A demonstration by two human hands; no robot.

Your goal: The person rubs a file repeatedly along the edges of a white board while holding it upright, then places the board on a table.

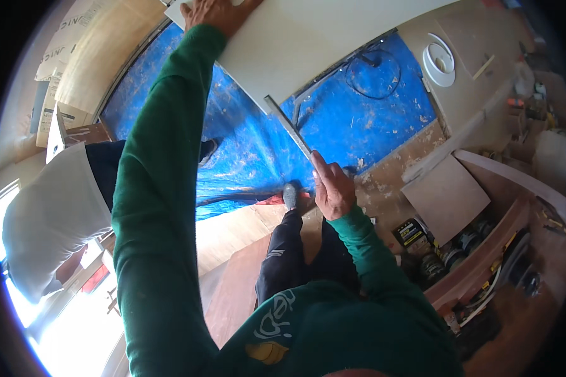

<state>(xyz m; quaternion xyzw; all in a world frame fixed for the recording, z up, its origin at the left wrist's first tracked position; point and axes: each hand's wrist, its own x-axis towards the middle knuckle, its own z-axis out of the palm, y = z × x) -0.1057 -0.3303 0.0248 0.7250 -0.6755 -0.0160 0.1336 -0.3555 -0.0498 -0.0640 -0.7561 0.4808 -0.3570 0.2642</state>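
- Head view: at a pale board (pixel 308 44), the right hand (pixel 333 188) stands on the near side, its grip wrapped around a thin bar (pixel 289 126).
- The bar slants toward the board, its far tip at the near corner; whether they touch cannot be told.
- The left hand (pixel 217 15) rests on the board's left end; whether its grip clasps the edge is unclear.
- A blue sheet (pixel 374 125) spreads below the board; a white ring (pixel 435 73) lies right of it, a co-worker (pixel 56 217) in white left of it.
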